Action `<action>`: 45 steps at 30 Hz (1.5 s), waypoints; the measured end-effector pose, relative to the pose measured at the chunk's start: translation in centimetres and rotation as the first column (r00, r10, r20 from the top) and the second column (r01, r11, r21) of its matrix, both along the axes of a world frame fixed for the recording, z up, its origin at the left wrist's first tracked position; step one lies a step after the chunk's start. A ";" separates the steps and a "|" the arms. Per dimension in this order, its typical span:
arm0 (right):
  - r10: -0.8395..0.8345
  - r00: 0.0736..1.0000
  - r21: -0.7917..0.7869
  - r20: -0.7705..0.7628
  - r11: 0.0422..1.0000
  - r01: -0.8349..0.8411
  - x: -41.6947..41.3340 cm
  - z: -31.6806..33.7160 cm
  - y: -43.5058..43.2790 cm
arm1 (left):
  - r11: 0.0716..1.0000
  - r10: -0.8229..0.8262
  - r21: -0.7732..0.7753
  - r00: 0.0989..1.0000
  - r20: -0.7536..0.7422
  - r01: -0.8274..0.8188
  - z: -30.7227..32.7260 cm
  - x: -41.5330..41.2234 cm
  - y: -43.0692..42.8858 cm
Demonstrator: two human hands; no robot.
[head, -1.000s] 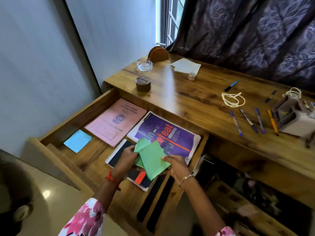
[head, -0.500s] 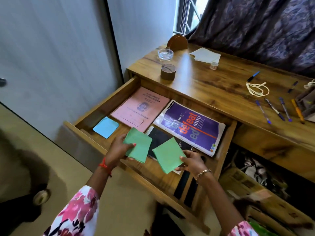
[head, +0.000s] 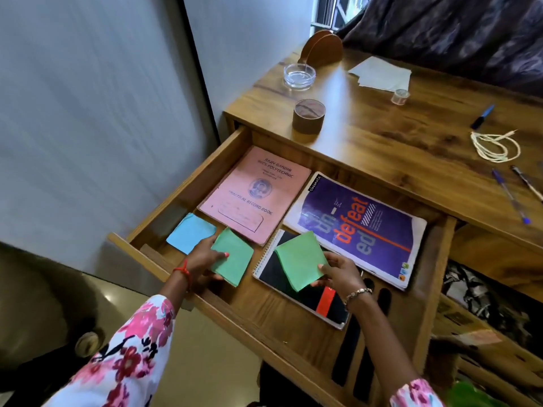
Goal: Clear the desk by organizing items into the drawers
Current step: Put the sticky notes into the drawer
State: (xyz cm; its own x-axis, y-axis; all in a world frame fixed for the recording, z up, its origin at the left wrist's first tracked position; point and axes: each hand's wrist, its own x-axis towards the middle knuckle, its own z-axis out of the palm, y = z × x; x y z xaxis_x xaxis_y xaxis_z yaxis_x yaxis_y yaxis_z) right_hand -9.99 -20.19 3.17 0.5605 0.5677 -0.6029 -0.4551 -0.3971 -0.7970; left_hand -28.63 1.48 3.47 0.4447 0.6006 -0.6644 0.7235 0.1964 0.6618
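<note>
Wooden drawer point(head: 188, 183) stands pulled out across the middle of the frame. At its lower left, just right of the blue pad point(head: 191, 232), the left hand point(head: 202, 257) pinches one green pad point(head: 235, 257), thumb on top, by the pink record book point(head: 255, 192). A second ago both green pads were one bundle; now they are split. At centre, the right hand point(head: 340, 273) pinches the other green pad point(head: 299, 259) over the spiral notebook point(head: 273, 274). Laying both down seems next; pens point(head: 509, 198) wait on the desk point(head: 382, 136) at right.
</note>
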 end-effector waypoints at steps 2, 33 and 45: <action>-0.010 1.000 0.000 -0.006 1.000 0.010 0.5 -0.2 0.7 | 0.999 -0.038 -0.024 0.997 -0.067 0.036 -0.7 0.2 0.6; 0.164 0.963 -0.169 0.215 0.977 -0.129 -4.3 -1.3 7.8 | 0.860 -0.266 0.319 0.883 -0.386 0.399 -1.9 -0.2 3.6; 0.382 0.847 -0.305 0.370 0.911 -0.277 -7.6 -2.9 14.0 | 0.881 -0.276 0.310 0.920 -0.278 0.357 -2.3 -1.4 4.6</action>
State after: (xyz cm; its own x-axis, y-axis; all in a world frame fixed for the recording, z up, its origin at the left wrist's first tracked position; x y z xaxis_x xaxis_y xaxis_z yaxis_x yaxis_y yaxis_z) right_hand -17.54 -6.18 0.25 0.5910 0.6370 -0.4949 0.0860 -0.6598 -0.7465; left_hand -30.07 6.12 1.14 0.5178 0.6621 -0.5417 0.8416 -0.2807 0.4613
